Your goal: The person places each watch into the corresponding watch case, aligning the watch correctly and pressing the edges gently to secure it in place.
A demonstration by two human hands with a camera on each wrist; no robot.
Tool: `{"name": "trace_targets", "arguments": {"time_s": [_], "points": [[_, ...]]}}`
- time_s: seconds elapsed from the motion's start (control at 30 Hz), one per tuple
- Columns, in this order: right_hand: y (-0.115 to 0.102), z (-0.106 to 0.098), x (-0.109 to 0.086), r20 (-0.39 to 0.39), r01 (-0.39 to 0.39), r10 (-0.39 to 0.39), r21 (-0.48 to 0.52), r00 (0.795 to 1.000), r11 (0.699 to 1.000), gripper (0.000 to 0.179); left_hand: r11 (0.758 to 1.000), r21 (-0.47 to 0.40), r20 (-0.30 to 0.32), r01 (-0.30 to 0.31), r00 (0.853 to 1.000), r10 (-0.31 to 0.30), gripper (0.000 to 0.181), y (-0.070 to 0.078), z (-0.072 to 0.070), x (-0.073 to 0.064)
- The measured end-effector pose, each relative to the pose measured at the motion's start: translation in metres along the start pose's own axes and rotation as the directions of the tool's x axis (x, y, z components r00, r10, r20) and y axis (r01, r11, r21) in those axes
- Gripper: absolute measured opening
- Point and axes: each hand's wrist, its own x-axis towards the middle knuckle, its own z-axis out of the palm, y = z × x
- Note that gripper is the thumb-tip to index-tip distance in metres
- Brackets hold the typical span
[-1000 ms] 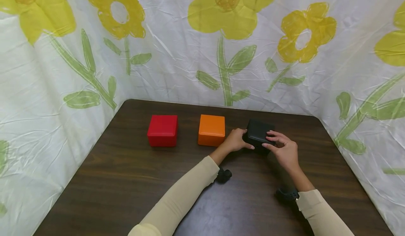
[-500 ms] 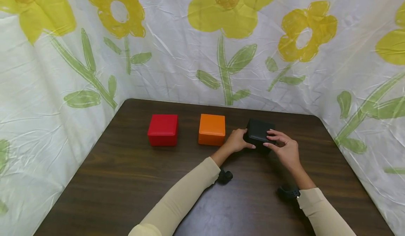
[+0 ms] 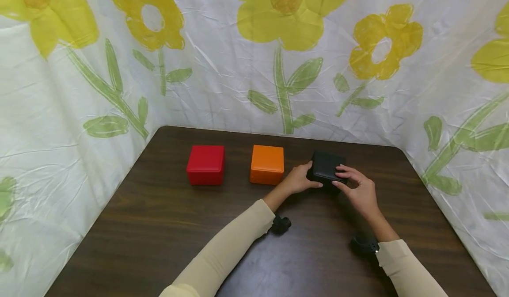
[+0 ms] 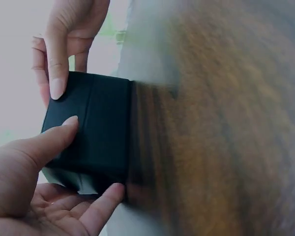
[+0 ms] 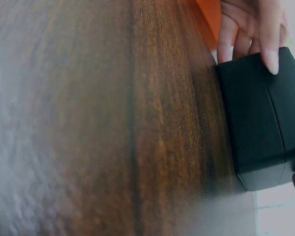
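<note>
A small black box (image 3: 328,166) with a smooth, leather-like surface sits on the dark wooden table at the right of the row. My left hand (image 3: 298,180) grips its left side, thumb across the front face and fingers along the side. From the other side my right hand (image 3: 361,194) holds the box, its thumb on the front and its fingertips on the top near the right edge. A lid seam runs across the front of the black box (image 4: 101,123) in the left wrist view, and no gap shows at it. The box's back is hidden.
An orange box (image 3: 267,164) stands just left of my left hand, and a red box (image 3: 205,165) farther left. Behind the brown table (image 3: 167,226) hangs a white curtain (image 3: 222,89) with yellow flowers. Dark straps with cameras sit on both wrists.
Both hands stay on the black box almost unmoved. The slight shift of the whole scene looks like head motion.
</note>
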Motion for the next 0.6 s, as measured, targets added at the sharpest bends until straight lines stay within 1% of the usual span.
{"name": "trace_targets", "arguments": {"time_s": [0.17,0.23,0.4,0.5,0.6], "points": [[0.0,-0.002,0.002,0.007,0.044,-0.044,-0.118,0.999,0.992,0.018,1.0,0.011,0.02,-0.011,1.0,0.011,0.089,0.006,-0.008,-0.005],[-0.002,-0.002,0.005,0.007,0.069,-0.069,-0.165,0.998,0.984,0.015,1.0,0.023,0.015,-0.021,1.0,0.021,0.089,0.009,-0.011,-0.007],[-0.008,-0.002,0.01,0.025,0.117,-0.114,-0.237,0.993,0.965,0.015,0.996,0.08,-0.002,-0.033,0.999,0.033,0.086,0.016,-0.021,-0.012],[-0.014,-0.002,0.01,0.044,0.122,-0.115,-0.264,0.992,0.957,0.017,0.992,0.124,0.002,-0.035,0.999,0.035,0.085,0.021,-0.027,-0.017],[-0.02,-0.003,0.01,0.058,0.119,-0.107,-0.292,0.993,0.949,0.02,0.982,0.178,0.004,-0.055,0.998,0.055,0.083,0.027,-0.035,-0.024]]}}
